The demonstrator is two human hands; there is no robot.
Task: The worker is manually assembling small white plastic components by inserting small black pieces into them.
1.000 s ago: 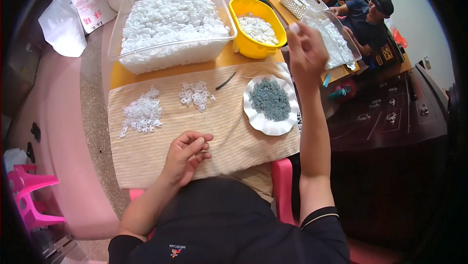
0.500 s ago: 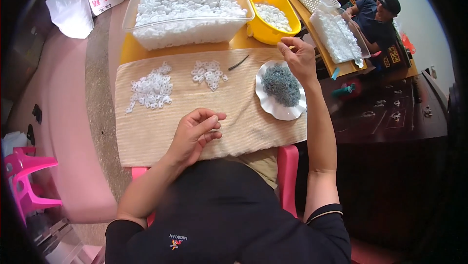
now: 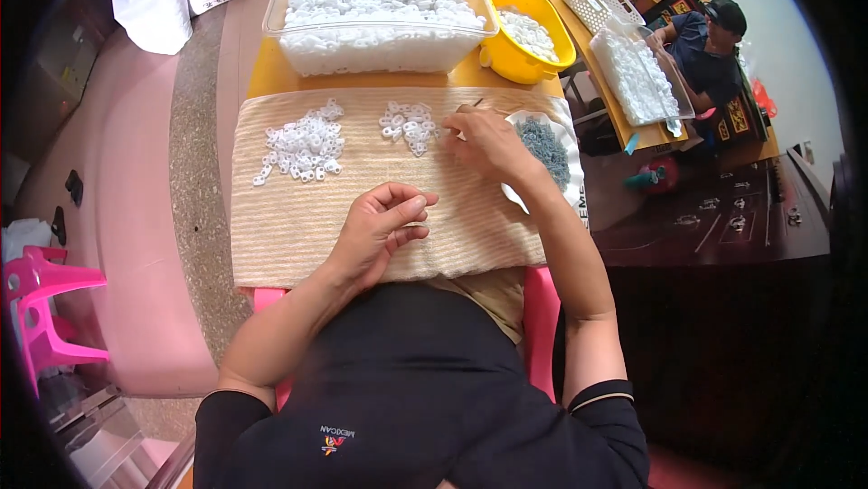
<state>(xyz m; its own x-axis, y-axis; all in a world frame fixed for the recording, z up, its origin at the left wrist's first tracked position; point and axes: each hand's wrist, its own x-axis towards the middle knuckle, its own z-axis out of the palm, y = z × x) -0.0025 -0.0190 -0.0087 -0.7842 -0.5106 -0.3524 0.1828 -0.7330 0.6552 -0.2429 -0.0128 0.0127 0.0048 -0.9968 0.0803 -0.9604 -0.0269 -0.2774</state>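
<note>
My left hand hovers over the near part of a striped beige towel, thumb and fingers pinched together; anything between them is too small to make out. Between a small cluster of white plastic pieces and a wavy-rimmed white plate is my right hand. Its fingers are curled closed and point at that cluster; what they hold, if anything, is hidden. The plate carries a heap of small grey-blue pieces, partly behind my right wrist. A dark thin stick peeks out beyond my right knuckles, mostly covered.
A larger pile of white pieces lies on the towel's left. Behind stand a clear bin full of white pieces and a yellow tub. At another table sits a person beside a second clear bin. Pink stool at left.
My right hand has come down and left, from beyond the plate to beside the small white cluster. The left hand keeps its pinch. The whole view has shifted slightly.
</note>
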